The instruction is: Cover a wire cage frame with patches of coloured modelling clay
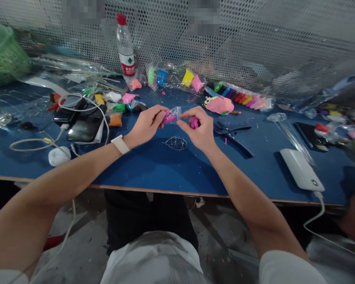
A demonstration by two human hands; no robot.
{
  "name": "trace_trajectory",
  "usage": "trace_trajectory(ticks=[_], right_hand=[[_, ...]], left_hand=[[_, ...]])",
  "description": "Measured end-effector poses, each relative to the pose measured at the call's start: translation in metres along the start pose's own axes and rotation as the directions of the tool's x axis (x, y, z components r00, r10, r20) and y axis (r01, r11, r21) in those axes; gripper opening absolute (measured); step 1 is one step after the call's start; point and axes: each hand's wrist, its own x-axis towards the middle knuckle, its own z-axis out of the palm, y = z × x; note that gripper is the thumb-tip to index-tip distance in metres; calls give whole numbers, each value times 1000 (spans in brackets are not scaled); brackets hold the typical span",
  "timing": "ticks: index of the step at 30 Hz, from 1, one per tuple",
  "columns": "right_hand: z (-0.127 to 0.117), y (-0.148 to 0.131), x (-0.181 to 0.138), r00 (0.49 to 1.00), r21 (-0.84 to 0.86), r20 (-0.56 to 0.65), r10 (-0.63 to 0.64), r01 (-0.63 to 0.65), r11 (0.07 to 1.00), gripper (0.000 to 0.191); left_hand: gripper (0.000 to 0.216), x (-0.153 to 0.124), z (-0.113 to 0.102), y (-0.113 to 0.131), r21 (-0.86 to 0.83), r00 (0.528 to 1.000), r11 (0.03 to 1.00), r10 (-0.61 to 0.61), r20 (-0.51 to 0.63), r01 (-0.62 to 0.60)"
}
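Observation:
My left hand [148,124] pinches a small clear plastic bag [172,115] that holds magenta clay, above the middle of the blue table [154,169]. My right hand [198,128] grips the bag's other end with thumb and forefinger and keeps a lump of magenta clay [194,122] tucked in its curled fingers. A white band sits on my left wrist. Just below the hands a small oval wire frame [176,143] lies on the table.
Black scissors [232,132] lie right of my hands, a pink clay figure [219,105] and a row of coloured clay packs [242,98] behind. A water bottle [126,47], phones with white cables [83,126], a white power bank [301,170] and a green basket [2,55] stand around.

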Motion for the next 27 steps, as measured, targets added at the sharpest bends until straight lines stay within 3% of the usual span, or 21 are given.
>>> trace_trajectory(ticks=[7, 13, 23, 27], right_hand=[[1, -1, -2, 999, -90, -27, 18, -20, 996, 36], [3, -8, -3, 998, -52, -45, 33, -35, 998, 34], [3, 7, -6, 962, 195, 193, 196, -233, 953, 52], [0, 9, -7, 950, 267, 271, 154, -228, 936, 37]], left_hand=[[27, -1, 1, 2, -34, 998, 998, -56, 0, 56], [29, 0, 3, -3, -50, 990, 992, -123, -67, 120], [41, 0, 0, -1, -58, 994, 993, -103, -48, 100], [42, -1, -1, 4, 9, 996, 997, -72, -48, 72]])
